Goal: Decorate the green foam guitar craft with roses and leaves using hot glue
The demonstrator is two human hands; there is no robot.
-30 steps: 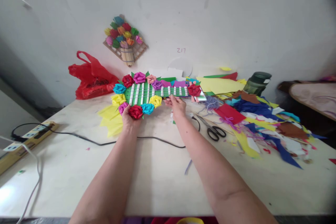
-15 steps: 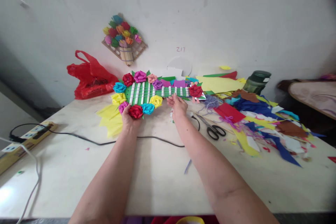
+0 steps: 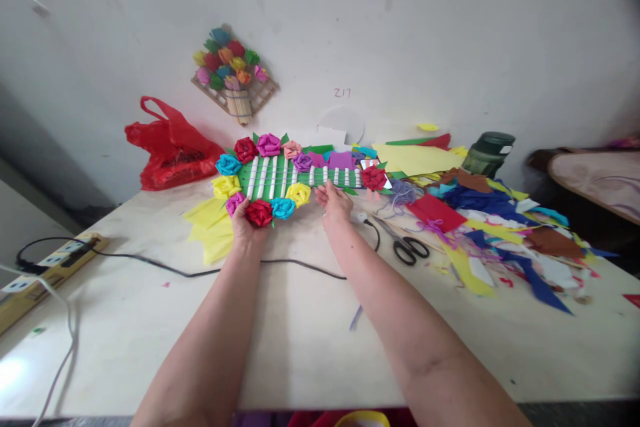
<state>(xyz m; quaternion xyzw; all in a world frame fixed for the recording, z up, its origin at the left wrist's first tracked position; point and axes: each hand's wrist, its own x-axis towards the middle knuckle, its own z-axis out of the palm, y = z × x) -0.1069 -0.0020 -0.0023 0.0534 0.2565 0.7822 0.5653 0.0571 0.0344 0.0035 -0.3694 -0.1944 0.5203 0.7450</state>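
One green, guitar-shaped paper panel (image 3: 279, 177), crossed with rolled white paper strips (image 3: 273, 179) and fine strings, its rounded body ringed with crumpled-paper roses: held up over the far part of the pale desk (image 3: 310, 347), face towards the wearer, neck pointing to the wearer's right.

One left hand (image 3: 249, 225), clamped on the lower rim of the body, thumb in front, between the magenta rose (image 3: 235, 204) and the large red rose (image 3: 259, 213).

One right hand (image 3: 336, 203), apart from the left, fingers gathered at the lower edge of the neck, past the yellow rose (image 3: 299, 194). Whether they pinch the edge or only touch it, I cannot tell from here.

Step in hand, as I judge it: steadying or adjusting the decorated panel, body in one hand, neck attended by the other. A next move calls for a firm grip on the rim — without crushing the petals — and light fingers along the neck, clear of the strings.

Also present: one pair of black-handled scissors (image 3: 404, 252), lying to the right of the right hand; one heap of coloured paper scraps (image 3: 475, 202) beyond them; one yellow tissue sheet (image 3: 210, 227) beside the left hand — partly behind it; one black cable (image 3: 165, 267), running across the desk.
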